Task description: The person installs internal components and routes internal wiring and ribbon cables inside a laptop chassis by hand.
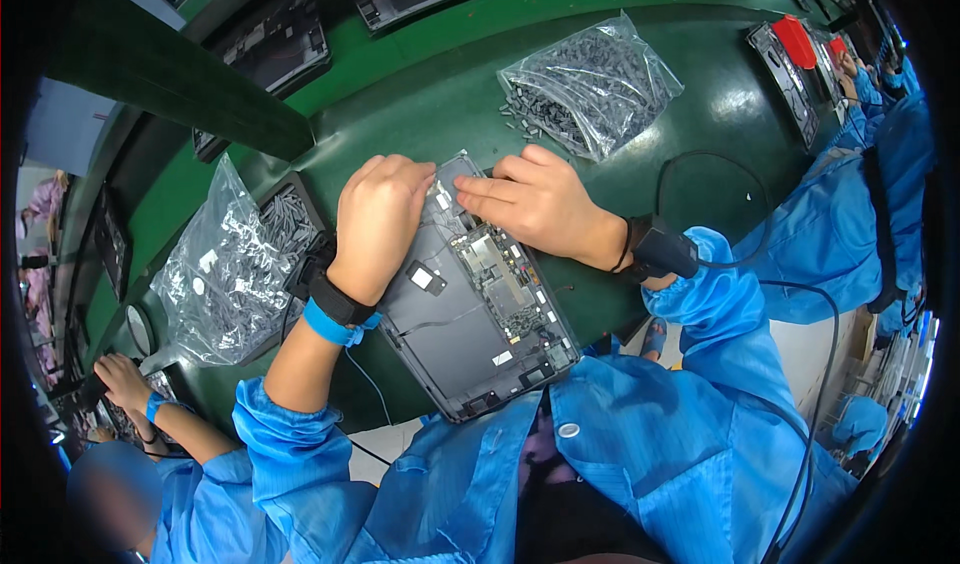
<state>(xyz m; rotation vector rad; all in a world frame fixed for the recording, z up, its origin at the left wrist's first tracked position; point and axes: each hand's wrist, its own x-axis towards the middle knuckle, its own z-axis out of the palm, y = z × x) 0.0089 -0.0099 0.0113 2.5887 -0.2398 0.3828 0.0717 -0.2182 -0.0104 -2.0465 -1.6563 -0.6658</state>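
An open laptop shell [470,304], grey with its circuit board and cables bare, lies on the green table [420,114] right in front of the person, tilted so that its far end points away and to the left. Both hands work at that far end. The left hand [378,214] rests on the shell's far left corner, palm down with the fingers curled together and pressed onto the edge; what lies under them is hidden. The right hand [535,202] lies just right of it on the shell's far edge, fingers held together and stretched flat toward the left hand, the fingertips nearly meeting it; whether they pinch anything cannot be told. A blue band [335,326] and dark strap sit on the left wrist beside the shell, and a dark strap [655,249] with a cable on the right wrist. Left of the shell lies a clear bag [225,269] of small grey parts over a dark tray [290,214]. Beyond the shell, to the right, is a second clear bag [590,84] of dark parts. Well left of the shell and nearer, a co-worker's hand [122,379] in a blue sleeve rests at the table edge.
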